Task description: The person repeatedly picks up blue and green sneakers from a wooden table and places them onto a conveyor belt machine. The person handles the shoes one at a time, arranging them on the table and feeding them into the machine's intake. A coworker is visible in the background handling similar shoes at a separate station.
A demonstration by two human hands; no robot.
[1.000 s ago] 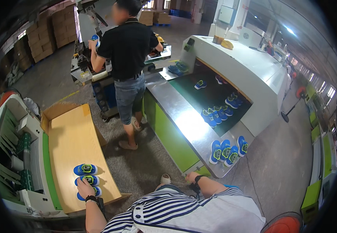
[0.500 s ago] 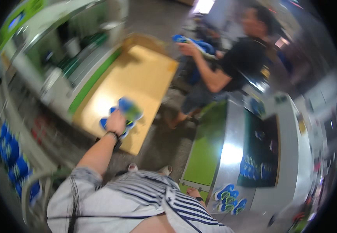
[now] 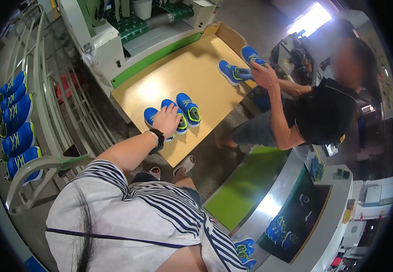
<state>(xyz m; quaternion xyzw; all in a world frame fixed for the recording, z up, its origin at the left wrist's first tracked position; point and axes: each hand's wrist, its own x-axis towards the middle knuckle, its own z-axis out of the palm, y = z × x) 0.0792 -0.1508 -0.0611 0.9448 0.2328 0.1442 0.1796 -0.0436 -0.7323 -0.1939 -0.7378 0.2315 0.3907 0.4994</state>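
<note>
My left hand (image 3: 167, 120) reaches out to a tan wooden table (image 3: 192, 77) and closes over the middle one of three blue sports shoes with yellow-green trim (image 3: 188, 109). The other two lie close on either side of it. A black band is on that wrist. My right hand is out of view. At the table's far edge a co-worker in a black shirt (image 3: 323, 118) holds a hand (image 3: 264, 72) at two more blue shoes (image 3: 230, 71).
A white tube rack (image 3: 47, 104) on the left carries several blue shoes (image 3: 15, 113). A white and green machine (image 3: 115, 41) borders the table. At the lower right runs a dark conveyor belt (image 3: 296, 213) with shoes on it, and a green panel (image 3: 246, 186).
The view has swung left toward the wooden table. My left hand stays on the shoes there. The co-worker has turned to the table's far edge and brought two blue shoes to it.
</note>
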